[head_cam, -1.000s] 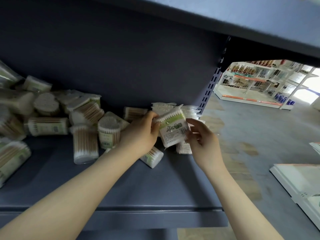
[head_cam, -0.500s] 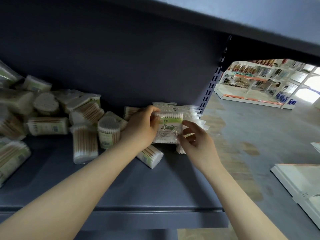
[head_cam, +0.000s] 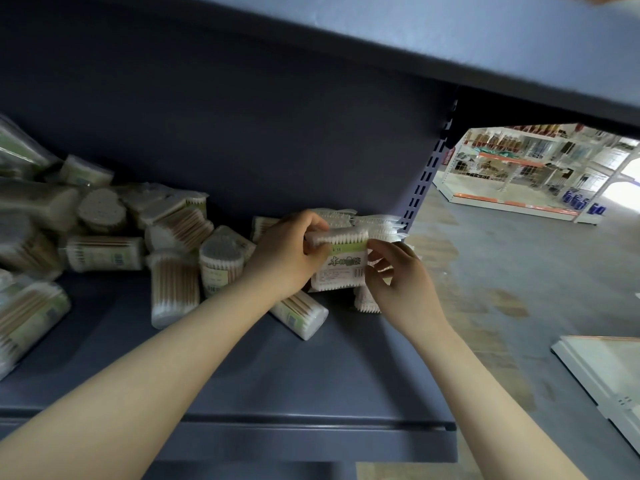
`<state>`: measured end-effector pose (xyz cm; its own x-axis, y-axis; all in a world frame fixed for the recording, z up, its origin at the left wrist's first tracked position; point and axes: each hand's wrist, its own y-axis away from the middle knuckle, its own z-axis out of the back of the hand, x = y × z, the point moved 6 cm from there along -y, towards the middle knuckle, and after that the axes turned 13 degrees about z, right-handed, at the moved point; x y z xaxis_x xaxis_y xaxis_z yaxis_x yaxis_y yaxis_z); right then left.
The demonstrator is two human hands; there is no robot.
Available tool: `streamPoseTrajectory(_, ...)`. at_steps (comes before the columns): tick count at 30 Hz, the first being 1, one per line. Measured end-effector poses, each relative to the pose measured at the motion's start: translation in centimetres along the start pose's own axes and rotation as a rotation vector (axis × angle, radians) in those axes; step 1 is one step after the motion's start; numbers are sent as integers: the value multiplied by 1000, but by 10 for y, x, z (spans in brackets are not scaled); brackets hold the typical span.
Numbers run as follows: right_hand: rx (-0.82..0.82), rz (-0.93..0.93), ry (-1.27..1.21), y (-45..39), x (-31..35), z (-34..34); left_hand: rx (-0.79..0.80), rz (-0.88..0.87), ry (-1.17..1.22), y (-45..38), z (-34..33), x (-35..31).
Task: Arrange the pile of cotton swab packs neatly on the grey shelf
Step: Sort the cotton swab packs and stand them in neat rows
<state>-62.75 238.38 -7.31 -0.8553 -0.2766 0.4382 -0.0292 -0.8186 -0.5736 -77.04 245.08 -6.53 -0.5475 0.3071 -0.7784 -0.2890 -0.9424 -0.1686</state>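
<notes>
The left hand (head_cam: pixel 289 252) grips the flat swab pack (head_cam: pixel 341 263) by its upper left edge, thumb and fingers curled round the row of cotton tips, while the right hand (head_cam: pixel 403 284) pinches its right side with the fingertips. The pack stands upright at the right end of the grey shelf (head_cam: pixel 242 368), touching the front of a short row of packs (head_cam: pixel 372 226) already standing against the back panel (head_cam: pixel 242 133). To do this step well, I would keep the label facing out and press the pack flush against the row behind, bottom edge squared on the shelf, before either hand lets go; the thin bag looks likely to tip forward otherwise. A round tub (head_cam: pixel 299 315) lies on its side just under the left wrist and could be knocked. The loose pile (head_cam: pixel 104 244) waits at the left, well apart.
</notes>
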Motion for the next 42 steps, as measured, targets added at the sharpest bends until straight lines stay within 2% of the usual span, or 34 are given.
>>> streamPoseTrajectory(5,21,-22,134,-3,-18,4,-18,-31,-129,-2,-5,-3)
streamPoseTrajectory(13,65,-28,198,-6,-38,4,39,54,-376,-5,-34,16)
streamPoseTrajectory(18,228,21,216,-10,-37,-8,-20,60,-488,-5,-39,17)
streamPoseTrajectory(22,378,41,302,-9,-42,-20,-94,-86,-615,-4,-40,8)
streamPoseTrajectory(24,425,26,316,-8,-45,-24,-119,-121,-637,-4,-40,5)
streamPoseTrajectory(28,479,11,345,-6,-49,-29,-120,-64,-628,-12,-38,9)
streamPoseTrajectory(42,467,86,388,-6,-52,-36,-106,-113,-610,-20,-49,5)
